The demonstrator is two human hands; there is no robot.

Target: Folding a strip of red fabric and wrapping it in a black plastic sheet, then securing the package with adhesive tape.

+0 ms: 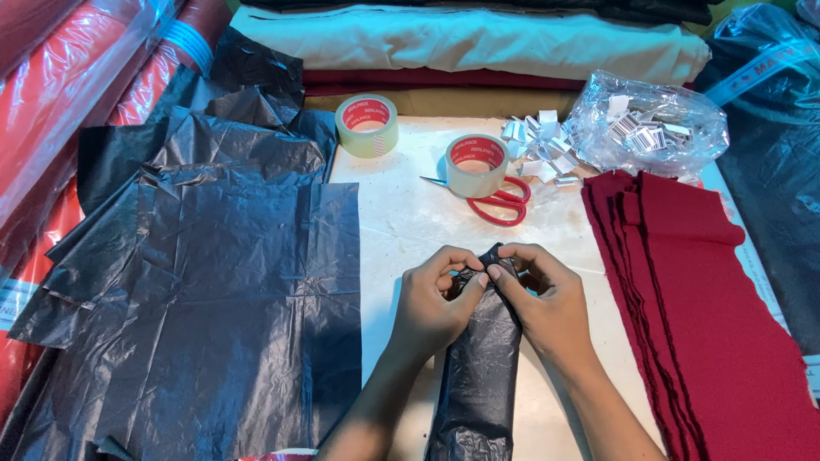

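We see both forearms rising from the bottom edge of the frame and meeting just below its centre. The left hand is bent inward at the wrist, its fingers curled tight and pinching the top end of a narrow black plastic-wrapped bundle. The right hand mirrors it from the other side, fingers closed on the same bunched tip, so that the two sets of fingertips nearly touch. The bundle lies lengthwise on the white bench, running down to the bottom edge. Above the hands lie red-handled scissors and two tape rolls. Black plastic sheets fill the left, and stacked dark red cloth the right.
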